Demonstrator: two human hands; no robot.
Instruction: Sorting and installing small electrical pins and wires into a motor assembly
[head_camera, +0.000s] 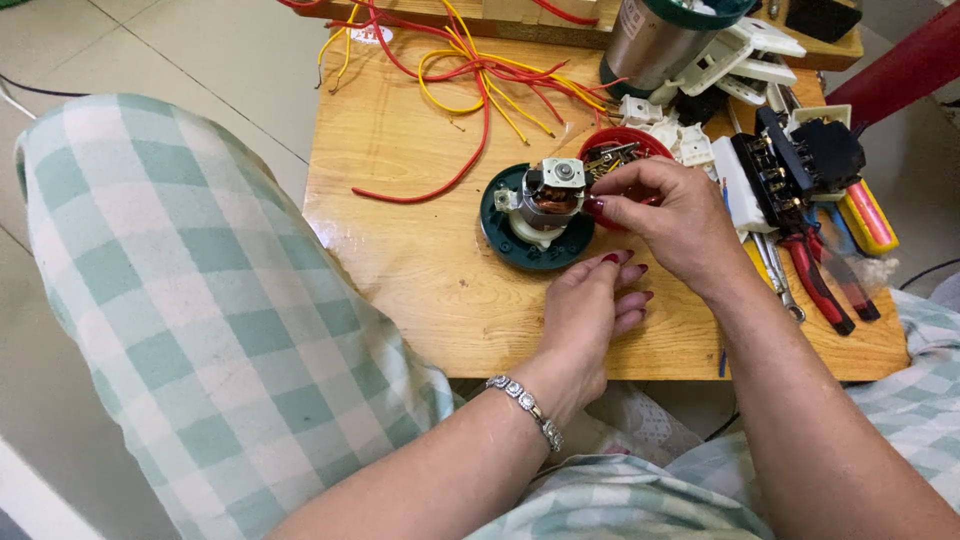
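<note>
Small electric motor (549, 196) on its dark green round base (503, 232) sits just ahead of both hands. Right hand (672, 218) pinches at the motor's side w/ thumb & forefinger, prob. to work a small part. Left hand (592, 303) rests loosely curled on the wooden table (420, 270), holding nothing, just behind the base. Red bowl (628, 143) beyond the right hand holds small metal bits.

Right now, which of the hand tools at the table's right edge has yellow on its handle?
The screwdriver, farthest right; the pliers beside it have red handles.
</note>
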